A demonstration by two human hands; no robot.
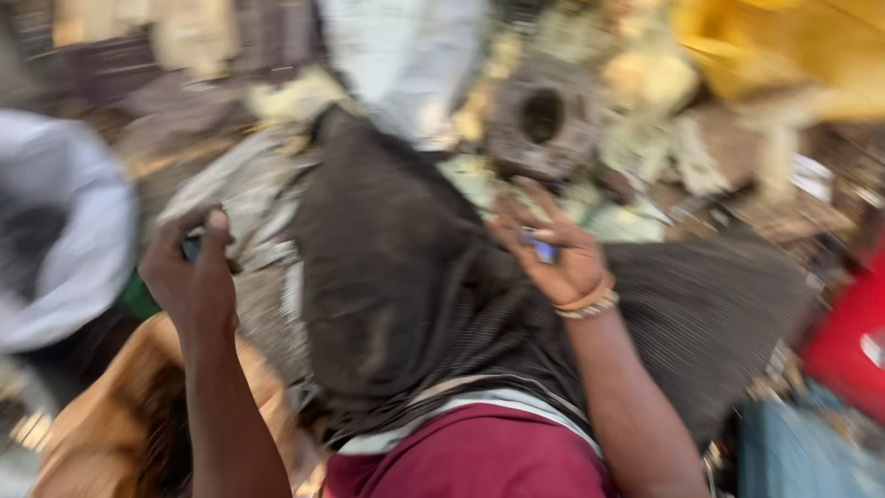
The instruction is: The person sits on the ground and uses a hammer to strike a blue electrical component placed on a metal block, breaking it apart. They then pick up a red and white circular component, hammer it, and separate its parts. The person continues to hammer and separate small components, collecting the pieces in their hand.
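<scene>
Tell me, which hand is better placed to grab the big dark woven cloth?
Probably the right hand: it lies open, palm up, against the dark woven cloth, with only a small blue object on it. The left hand is closed around something, off the cloth's edge.

Dark cloth between hands, clutter all round

We saw a dark brown-black cloth with a fine ribbed weave, and a maroon garment edged in pale grey. A small blue piece lay in the right hand, whose wrist wore cream and orange bangles. There was a white sack, a yellow sheet and a red thing.
</scene>
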